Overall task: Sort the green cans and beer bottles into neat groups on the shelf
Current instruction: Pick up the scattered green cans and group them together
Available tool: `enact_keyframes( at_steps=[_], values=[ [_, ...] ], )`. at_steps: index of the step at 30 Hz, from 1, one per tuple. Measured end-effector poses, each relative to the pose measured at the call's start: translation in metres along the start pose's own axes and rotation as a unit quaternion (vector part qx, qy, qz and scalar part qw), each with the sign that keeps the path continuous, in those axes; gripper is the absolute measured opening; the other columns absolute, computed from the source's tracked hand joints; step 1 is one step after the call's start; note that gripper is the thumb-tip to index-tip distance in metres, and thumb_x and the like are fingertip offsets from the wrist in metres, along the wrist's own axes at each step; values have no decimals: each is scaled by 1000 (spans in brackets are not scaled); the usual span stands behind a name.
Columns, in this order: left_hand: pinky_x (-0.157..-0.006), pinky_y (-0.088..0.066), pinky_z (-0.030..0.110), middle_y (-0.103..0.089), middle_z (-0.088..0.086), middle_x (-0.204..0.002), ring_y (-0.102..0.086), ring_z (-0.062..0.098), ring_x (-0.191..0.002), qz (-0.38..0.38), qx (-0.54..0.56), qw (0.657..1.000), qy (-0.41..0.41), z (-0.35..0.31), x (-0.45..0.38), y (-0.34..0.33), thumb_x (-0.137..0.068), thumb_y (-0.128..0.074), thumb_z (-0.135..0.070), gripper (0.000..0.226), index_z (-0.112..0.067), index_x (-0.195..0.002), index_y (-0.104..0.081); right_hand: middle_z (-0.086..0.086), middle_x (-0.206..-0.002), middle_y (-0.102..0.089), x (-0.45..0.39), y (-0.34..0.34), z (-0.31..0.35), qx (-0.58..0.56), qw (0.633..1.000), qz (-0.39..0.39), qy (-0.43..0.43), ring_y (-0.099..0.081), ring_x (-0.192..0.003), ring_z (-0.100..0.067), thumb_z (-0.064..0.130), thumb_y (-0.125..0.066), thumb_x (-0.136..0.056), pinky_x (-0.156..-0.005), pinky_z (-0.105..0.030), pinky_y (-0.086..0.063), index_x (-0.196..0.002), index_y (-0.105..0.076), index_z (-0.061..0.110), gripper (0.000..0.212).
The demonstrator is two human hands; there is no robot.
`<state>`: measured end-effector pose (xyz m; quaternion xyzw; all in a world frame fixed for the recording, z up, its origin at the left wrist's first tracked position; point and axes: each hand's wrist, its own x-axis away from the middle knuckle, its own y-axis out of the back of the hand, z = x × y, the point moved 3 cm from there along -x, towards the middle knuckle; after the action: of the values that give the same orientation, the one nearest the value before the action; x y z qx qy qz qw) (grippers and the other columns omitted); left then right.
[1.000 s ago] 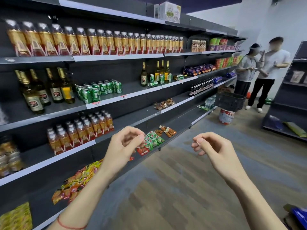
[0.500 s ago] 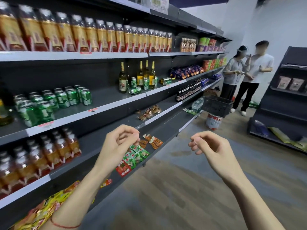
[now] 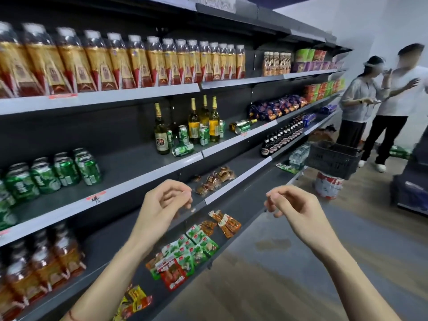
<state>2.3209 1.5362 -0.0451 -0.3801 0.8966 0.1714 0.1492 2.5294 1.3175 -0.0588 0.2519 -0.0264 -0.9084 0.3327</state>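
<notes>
Both hands are up in front of the shelves with nothing in them. The left hand [image 3: 165, 202] has loosely curled fingers, and so does the right hand [image 3: 294, 208]. They look the same as a second ago, but the view has slid along the aisle, so the mixed-up drinks are now closer. That likely means the person is walking over to begin on that pile.

Near the left end of the middle shelf [image 3: 129, 181] stand the grouped green cans [image 3: 55, 170], upright and tidy. Farther along the same shelf, at its right end, is the messy bunch: a dark beer bottle [image 3: 161, 133] upright, a fallen green can [image 3: 183, 149] lying just beside it, more loose cans [image 3: 203, 135] standing among the yellow-label bottles [image 3: 205, 119]. Past those, a tipped bottle [image 3: 242, 126] lies on its side.

Snack packets [image 3: 192, 249] sit on the low shelf under the hands. Farther down, a black basket [image 3: 333, 161] and two people [image 3: 379, 98] stand in the aisle, well apart from the drinks.
</notes>
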Motion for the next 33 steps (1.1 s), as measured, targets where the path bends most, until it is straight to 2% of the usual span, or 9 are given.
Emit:
enact_keyframes(
  at_steps=[4, 7, 11, 13, 17, 22, 28, 30, 33],
  values=[
    [-66, -52, 17, -77, 3, -86, -72, 11, -79, -32, -8, 999, 16, 18, -59, -13, -100, -67, -14, 19, -29, -90, -74, 1, -82, -76, -79, -2, -33, -16, 999, 44, 10, -67, -70, -6, 9, -58, -103, -67, -14, -50, -92, -74, 19, 22],
    [-65, -52, 18, -77, 2, -85, -72, 12, -79, -55, -15, 998, 33, 38, -94, -15, -100, -67, -13, 23, -32, -89, -74, -1, -85, -77, -128, -17, -61, -31, 996, 80, 7, -70, -76, -9, 13, -59, -103, -70, -15, -52, -95, -74, 18, 17],
    [-66, -52, 21, -76, 2, -85, -71, 13, -80, -86, -29, 995, 52, 74, -138, -8, -102, -64, -10, 22, -27, -90, -72, -3, -81, -75, -190, -45, -103, -47, 992, 119, -3, -67, -72, -5, 9, -62, -101, -67, -16, -52, -92, -73, 15, 16],
    [-65, -51, 21, -76, 2, -84, -71, 13, -79, -105, -29, 992, 57, 94, -161, -2, -102, -64, -8, 21, -23, -90, -72, -1, -84, -75, -222, -63, -122, -43, 989, 142, -1, -68, -75, -9, 7, -62, -100, -68, -19, -53, -93, -74, 16, 16],
    [-64, -51, 22, -75, 3, -80, -70, 12, -77, -148, -21, 988, 44, 129, -214, 16, -100, -65, -7, 16, -18, -91, -72, -5, -87, -74, -291, -107, -142, -34, 981, 190, 24, -67, -79, -20, 23, -68, -95, -70, -23, -54, -97, -73, 16, 9],
    [-62, -50, 24, -74, 4, -76, -69, 15, -76, -183, -10, 983, 29, 161, -285, 35, -100, -64, -3, 13, -11, -93, -71, -17, -94, -72, -378, -163, -168, 5, 968, 251, 30, -64, -89, -39, 12, -71, -96, -80, -44, -55, -100, -72, 14, 5],
    [-63, -51, 17, -75, 5, -78, -69, 8, -70, -195, -14, 980, 36, 191, -344, 42, -99, -66, -4, 12, -13, -92, -72, 2, -97, -74, -463, -215, -201, 83, 949, 292, 79, -68, -87, -10, 22, -73, -94, -75, -33, -57, -98, -68, 29, 9],
    [-65, -50, 17, -75, 5, -79, -69, 8, -72, -200, -20, 979, 40, 198, -357, 45, -99, -67, -5, 13, -14, -91, -73, 2, -109, -71, -487, -235, -215, 146, 927, 331, 98, -64, -97, -4, 27, -73, -94, -84, -28, -53, -115, -67, 24, 23],
    [-65, -51, 20, -74, 5, -79, -68, 10, -74, -215, -43, 975, 44, 206, -374, 47, -101, -66, -6, 17, -18, -91, -73, -2, -147, -52, -520, -270, -232, 269, 862, 409, 131, -42, -138, -18, 40, -73, -94, -107, -29, -36, -147, -48, 18, 63]
  ],
)
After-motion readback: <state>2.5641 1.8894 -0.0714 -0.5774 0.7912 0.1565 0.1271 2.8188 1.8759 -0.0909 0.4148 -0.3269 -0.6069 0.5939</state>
